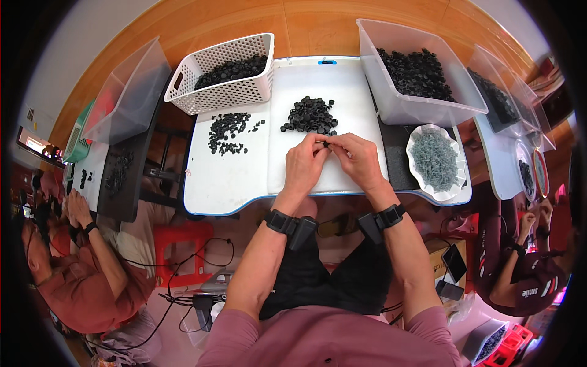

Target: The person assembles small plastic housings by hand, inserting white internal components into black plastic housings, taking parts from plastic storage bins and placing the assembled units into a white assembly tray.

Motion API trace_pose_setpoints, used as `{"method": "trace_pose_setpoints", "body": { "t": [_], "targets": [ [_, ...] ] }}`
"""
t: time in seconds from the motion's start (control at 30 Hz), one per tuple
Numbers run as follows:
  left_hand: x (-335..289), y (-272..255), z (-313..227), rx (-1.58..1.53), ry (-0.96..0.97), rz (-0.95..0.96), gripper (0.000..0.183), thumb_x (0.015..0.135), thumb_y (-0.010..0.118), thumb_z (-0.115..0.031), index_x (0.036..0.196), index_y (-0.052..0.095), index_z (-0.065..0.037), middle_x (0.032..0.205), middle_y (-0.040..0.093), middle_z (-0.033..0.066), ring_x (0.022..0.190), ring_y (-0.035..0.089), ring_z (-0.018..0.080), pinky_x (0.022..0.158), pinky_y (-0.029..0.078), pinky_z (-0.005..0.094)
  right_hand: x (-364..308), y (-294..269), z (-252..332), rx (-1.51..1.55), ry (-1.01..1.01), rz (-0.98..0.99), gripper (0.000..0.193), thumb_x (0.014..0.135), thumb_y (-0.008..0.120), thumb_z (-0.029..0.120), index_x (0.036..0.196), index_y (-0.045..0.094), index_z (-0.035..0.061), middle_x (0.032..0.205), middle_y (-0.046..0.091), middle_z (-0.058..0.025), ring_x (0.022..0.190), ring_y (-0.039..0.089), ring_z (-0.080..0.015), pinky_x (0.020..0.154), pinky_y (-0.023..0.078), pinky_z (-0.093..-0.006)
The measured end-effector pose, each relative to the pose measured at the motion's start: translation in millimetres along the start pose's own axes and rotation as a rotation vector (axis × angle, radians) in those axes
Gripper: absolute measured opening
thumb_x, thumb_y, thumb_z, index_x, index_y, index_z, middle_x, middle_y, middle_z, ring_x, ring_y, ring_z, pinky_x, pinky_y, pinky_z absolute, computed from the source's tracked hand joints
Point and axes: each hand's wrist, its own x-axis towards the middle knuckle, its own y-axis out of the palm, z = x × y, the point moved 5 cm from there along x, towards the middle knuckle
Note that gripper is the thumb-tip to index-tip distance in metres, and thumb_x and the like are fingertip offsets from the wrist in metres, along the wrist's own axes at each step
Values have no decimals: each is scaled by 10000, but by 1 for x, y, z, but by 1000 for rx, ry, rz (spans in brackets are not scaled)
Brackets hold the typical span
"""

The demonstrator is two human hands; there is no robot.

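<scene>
Over the front middle of the white table (232,183), my left hand (304,164) and my right hand (359,160) meet at the fingertips. Both pinch a small black part (324,144) that is mostly covered by the fingers. Just beyond them lies a heap of black ring-like parts (309,114). To the left, smaller black pieces (227,131) are spread on the tabletop. A white scalloped dish (416,179) at the right holds many thin grey-green pieces (434,158). Each wrist wears a black strap with a box-shaped device.
A white perforated basket (235,98) at the back left and a translucent bin (422,104) at the back right hold black parts. A dark mat (400,159) lies under the dish. Other people sit at tables on both sides. A red stool (177,235) and cables are below left.
</scene>
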Motion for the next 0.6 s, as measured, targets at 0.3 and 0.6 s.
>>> {"method": "trace_pose_setpoints", "body": {
  "t": [0.3,0.6],
  "targets": [
    [8,-5,14,-245,-212,186,283,964,727,-144,1186,721,30,935,797,96,876,706,88,780,552,262,-2,2,6,-95,-112,3,306,850,744,5,1151,721,60,919,749,-116,820,726,-289,725,586,-374],
    [7,-6,19,-381,-257,78,265,977,719,-119,1180,723,50,1017,795,113,937,724,110,833,558,227,-1,-21,-20,23,290,-381,86,870,779,60,947,760,24,851,725,-85,643,610,-166,630,497,-305]
  ]
}}
